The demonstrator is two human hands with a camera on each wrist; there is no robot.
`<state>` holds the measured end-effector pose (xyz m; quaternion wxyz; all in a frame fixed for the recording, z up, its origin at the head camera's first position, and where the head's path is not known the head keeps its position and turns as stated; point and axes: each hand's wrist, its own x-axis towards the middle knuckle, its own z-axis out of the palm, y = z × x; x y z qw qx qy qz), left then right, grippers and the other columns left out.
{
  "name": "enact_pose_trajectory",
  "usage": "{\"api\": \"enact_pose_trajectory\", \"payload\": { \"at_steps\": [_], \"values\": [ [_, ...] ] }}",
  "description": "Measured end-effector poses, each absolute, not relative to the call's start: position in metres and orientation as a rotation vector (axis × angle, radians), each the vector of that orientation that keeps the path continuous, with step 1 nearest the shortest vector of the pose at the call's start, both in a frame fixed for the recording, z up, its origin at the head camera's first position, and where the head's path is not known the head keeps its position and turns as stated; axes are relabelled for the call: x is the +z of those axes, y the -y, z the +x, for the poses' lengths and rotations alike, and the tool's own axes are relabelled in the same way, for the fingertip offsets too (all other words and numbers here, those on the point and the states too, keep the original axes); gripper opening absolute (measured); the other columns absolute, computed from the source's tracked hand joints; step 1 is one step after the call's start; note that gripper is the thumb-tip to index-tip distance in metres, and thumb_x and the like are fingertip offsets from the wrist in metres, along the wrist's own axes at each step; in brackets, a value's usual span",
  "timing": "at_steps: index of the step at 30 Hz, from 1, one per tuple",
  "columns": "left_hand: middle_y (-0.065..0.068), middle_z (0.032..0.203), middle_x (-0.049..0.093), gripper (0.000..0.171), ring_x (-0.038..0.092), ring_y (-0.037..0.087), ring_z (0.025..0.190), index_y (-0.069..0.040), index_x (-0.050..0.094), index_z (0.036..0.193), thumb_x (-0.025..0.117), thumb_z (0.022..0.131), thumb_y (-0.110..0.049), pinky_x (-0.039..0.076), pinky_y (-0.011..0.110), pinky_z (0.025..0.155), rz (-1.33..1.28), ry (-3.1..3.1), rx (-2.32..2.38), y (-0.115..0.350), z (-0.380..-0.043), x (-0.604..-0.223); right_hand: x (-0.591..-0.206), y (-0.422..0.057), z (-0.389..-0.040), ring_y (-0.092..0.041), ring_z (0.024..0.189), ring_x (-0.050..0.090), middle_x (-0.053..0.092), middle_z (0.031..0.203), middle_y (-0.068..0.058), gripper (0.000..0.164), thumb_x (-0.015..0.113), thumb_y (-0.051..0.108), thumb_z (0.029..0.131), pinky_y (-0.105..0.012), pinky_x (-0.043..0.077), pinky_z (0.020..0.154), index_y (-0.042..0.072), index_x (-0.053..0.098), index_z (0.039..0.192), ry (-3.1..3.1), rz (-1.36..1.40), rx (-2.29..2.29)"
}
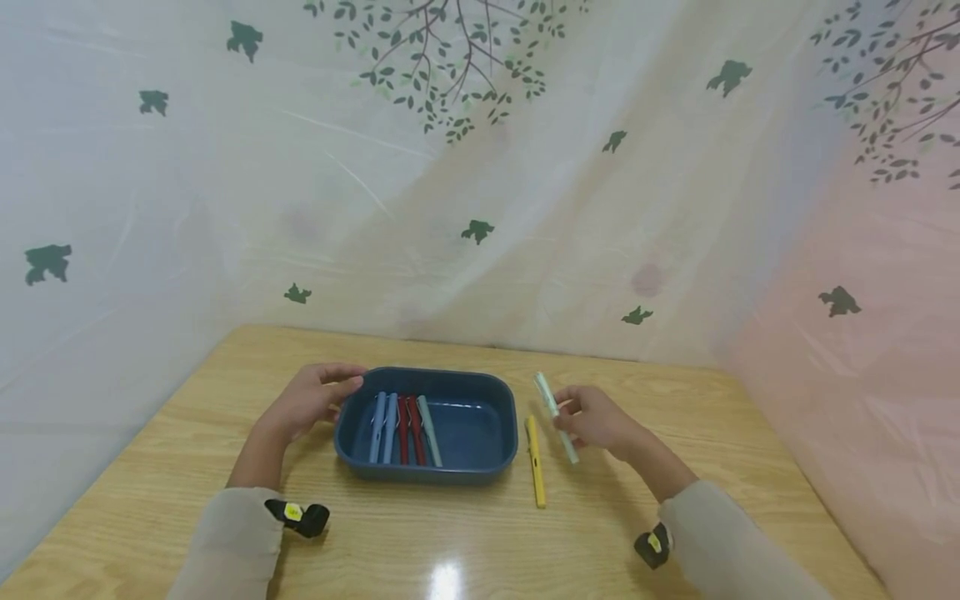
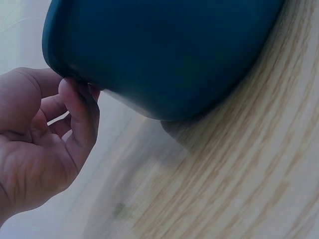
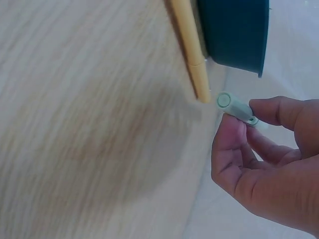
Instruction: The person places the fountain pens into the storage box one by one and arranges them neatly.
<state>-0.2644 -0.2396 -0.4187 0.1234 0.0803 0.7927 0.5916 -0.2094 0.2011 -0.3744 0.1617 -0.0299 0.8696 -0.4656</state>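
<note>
My right hand (image 1: 596, 417) pinches a pale green pen (image 1: 557, 417) between thumb and fingers, held tilted above the table to the right of a dark blue rectangular bin (image 1: 426, 475). In the right wrist view one round end of that pen (image 3: 233, 107) points toward the camera. My left hand (image 1: 309, 400) holds the bin's left rim near its back corner; its curled fingers (image 2: 77, 107) touch the wall just under the rim. Inside the bin, side by side toward the left, lie two light blue pens (image 1: 384, 429), two red pens (image 1: 410, 429) and one pale green pen (image 1: 430, 429).
A yellow pen (image 1: 536, 462) lies on the wooden table (image 1: 390, 542) between the bin and my right hand. A pale curtain (image 1: 420, 275) with leaf and bird prints hangs behind the table and at both sides. Each sleeve carries a black wrist camera (image 1: 300, 517).
</note>
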Motion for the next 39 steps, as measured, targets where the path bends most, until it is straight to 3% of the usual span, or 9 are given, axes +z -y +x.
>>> {"api": "enact_pose_trajectory", "payload": {
  "at_steps": [22, 29, 39],
  "values": [
    [0.023, 0.132, 0.063, 0.046, 0.065, 0.023, 0.103, 0.002, 0.057, 0.141, 0.061, 0.105, -0.026, 0.058, 0.037, 0.077, 0.24, -2.326, 1.715, 0.242, -0.266, -0.421, -0.356, -0.165, -0.233, -0.024, 0.094, 0.064, 0.064, 0.109, -0.016, 0.036, 0.063, 0.004, 0.1, -0.04, 0.061, 0.074, -0.003, 0.058, 0.135, -2.491, -0.191, -1.367],
    [0.023, 0.133, 0.062, 0.047, 0.065, 0.024, 0.104, 0.003, 0.056, 0.141, 0.061, 0.105, -0.026, 0.058, 0.037, 0.077, 0.242, -2.321, 1.72, 0.242, -0.266, -0.421, -0.347, -0.144, -0.233, -0.024, 0.091, 0.066, 0.065, 0.108, -0.017, 0.036, 0.063, 0.002, 0.099, -0.047, 0.06, 0.077, -0.004, 0.058, 0.134, -2.444, -0.236, -1.423],
    [0.023, 0.135, 0.062, 0.049, 0.064, 0.026, 0.107, 0.002, 0.056, 0.142, 0.061, 0.105, -0.029, 0.058, 0.036, 0.078, 0.248, -2.332, 1.703, 0.241, -0.266, -0.42, -0.348, -0.12, -0.236, -0.022, 0.087, 0.067, 0.067, 0.106, -0.015, 0.033, 0.066, 0.003, 0.098, -0.038, 0.06, 0.068, -0.001, 0.062, 0.13, -2.44, -0.254, -1.454]
  ]
}}
